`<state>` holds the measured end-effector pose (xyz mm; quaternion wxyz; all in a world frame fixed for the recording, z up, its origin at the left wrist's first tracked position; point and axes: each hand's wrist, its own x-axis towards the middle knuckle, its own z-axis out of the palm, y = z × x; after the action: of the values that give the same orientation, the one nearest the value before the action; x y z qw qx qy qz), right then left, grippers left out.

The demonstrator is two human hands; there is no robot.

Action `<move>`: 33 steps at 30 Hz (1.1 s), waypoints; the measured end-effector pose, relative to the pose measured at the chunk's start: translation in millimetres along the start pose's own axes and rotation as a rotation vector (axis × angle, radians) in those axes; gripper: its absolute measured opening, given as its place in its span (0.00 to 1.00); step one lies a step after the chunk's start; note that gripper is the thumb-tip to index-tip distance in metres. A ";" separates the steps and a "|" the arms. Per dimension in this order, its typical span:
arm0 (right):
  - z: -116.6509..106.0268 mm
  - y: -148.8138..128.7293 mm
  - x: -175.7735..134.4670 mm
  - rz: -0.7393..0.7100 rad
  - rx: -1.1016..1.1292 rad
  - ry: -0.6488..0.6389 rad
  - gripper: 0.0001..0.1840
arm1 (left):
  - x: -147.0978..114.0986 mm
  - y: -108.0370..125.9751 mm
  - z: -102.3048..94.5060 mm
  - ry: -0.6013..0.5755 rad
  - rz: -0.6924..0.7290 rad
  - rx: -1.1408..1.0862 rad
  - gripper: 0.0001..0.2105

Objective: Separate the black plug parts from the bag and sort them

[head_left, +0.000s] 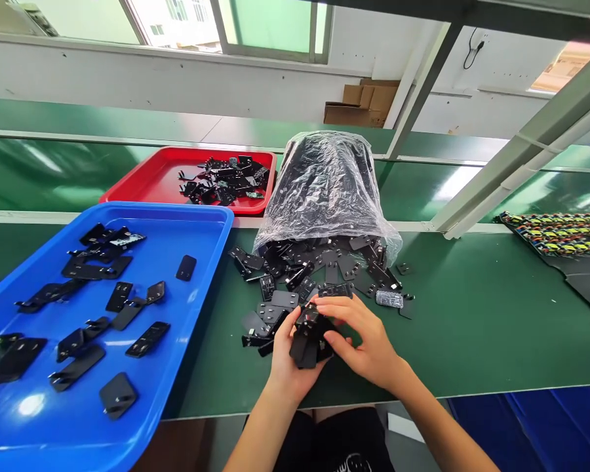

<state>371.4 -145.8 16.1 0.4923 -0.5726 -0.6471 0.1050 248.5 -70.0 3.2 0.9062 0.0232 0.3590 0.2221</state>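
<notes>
Several small black plastic parts (305,347) rest in my left hand (286,357), its fingers curled around them. My right hand (364,334) bends over the same parts from the right, fingertips and thumb touching them; whether it grips one of them is hard to see. Just beyond both hands spreads a loose heap of similar black parts (332,265) on the green table (462,328). The heap comes out of the mouth of a clear plastic bag (324,183), which is full of dark content.
On the left a blue tray (211,262) carries scattered black parts. Behind it a red tray (147,177) has a pile of black pieces. Rows of colourful small components (555,233) lie on a dark mat at right. A slanting metal post (516,151) rises beside the bag.
</notes>
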 end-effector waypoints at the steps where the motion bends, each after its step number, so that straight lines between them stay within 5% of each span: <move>1: 1.2 0.8 -2.8 0.068 0.074 0.062 0.13 | -1.5 -1.0 -0.1 -0.023 0.001 0.004 0.10; 6: 8.1 3.7 -14.1 0.339 0.332 0.216 0.11 | -4.9 -2.5 -2.0 -0.118 -0.009 -0.024 0.13; 16: 3.6 -4.8 -21.2 0.498 0.298 0.433 0.07 | -0.3 1.9 -4.9 -0.159 -0.080 -0.059 0.15; 24: 14.3 -4.4 -30.0 0.636 0.170 0.307 0.05 | 0.1 -3.2 -8.3 -0.164 -0.086 0.061 0.16; 33: -10.1 3.7 -31.4 0.313 -0.136 0.016 0.11 | -0.4 -4.2 -7.1 -0.106 -0.087 0.096 0.16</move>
<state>377.0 -175.4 2.2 0.4351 -0.6992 -0.5517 0.1319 245.1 -74.8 -2.7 0.9306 0.0625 0.3215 0.1637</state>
